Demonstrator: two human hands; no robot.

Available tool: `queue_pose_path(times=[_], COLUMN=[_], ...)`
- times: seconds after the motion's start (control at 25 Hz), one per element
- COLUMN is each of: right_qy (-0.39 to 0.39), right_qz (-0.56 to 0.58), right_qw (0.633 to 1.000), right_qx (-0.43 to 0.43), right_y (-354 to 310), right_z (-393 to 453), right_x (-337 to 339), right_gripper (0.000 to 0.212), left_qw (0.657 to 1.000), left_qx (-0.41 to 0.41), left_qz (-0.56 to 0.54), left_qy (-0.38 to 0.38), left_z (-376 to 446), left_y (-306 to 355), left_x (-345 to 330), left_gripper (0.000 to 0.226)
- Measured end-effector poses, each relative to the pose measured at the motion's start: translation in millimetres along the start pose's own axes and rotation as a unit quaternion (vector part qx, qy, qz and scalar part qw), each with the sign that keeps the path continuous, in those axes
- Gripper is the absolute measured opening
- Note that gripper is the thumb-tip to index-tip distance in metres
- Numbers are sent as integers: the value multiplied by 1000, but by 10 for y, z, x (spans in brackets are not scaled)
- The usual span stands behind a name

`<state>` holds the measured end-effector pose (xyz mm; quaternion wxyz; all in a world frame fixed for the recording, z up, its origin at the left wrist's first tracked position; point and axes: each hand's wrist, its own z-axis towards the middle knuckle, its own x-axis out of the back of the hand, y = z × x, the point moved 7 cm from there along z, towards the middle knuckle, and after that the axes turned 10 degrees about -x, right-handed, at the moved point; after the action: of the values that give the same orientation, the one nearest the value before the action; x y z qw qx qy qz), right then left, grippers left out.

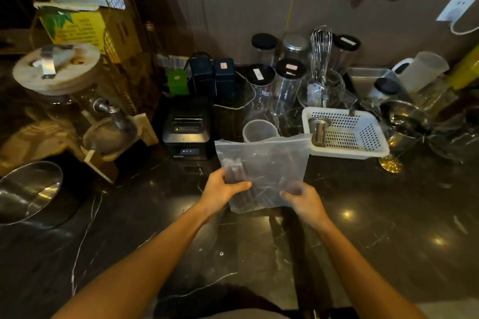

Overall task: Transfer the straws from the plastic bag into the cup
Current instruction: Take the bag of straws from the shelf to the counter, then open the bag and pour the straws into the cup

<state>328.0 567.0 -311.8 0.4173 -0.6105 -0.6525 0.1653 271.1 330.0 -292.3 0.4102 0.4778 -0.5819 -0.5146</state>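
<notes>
A clear plastic bag (269, 160) is held upright above the dark marble counter, its mouth pointing away from me. Dark straws (255, 190) lie bundled inside its lower half. My left hand (220, 189) grips the bag's lower left side, thumb across the front over the straws. My right hand (302, 198) pinches the lower right corner. Just behind the bag's top edge stands a translucent plastic cup (258, 131), upright and partly hidden by the bag.
A white perforated basket (363, 134) holding a metal cup sits right of the bag. A black receipt printer (188, 129) stands to the left. Jars, a whisk and glassware crowd the back wall. A steel bowl (28, 189) rests at far left.
</notes>
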Motion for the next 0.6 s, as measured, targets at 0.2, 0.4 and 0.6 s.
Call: queue_pose_path(times=[0.2,0.4,0.6], right_qy=[268,108,27], right_qz=[16,125,186], right_qw=[960,966,969], right_qx=[79,198,163], right_y=[-383,-929,-1282], right_z=[-420,-631,-670], right_x=[363,75,-76], right_gripper=[41,28,48], left_qw=[1000,996,991], left_qx=[-12,-46,-70], left_qz=[16,42,50], left_qy=[-16,-56,-103], left_z=[50,103,156], left_y=[0,84,164], left_x=[-23,-189,-325], left_gripper=[34,27,33])
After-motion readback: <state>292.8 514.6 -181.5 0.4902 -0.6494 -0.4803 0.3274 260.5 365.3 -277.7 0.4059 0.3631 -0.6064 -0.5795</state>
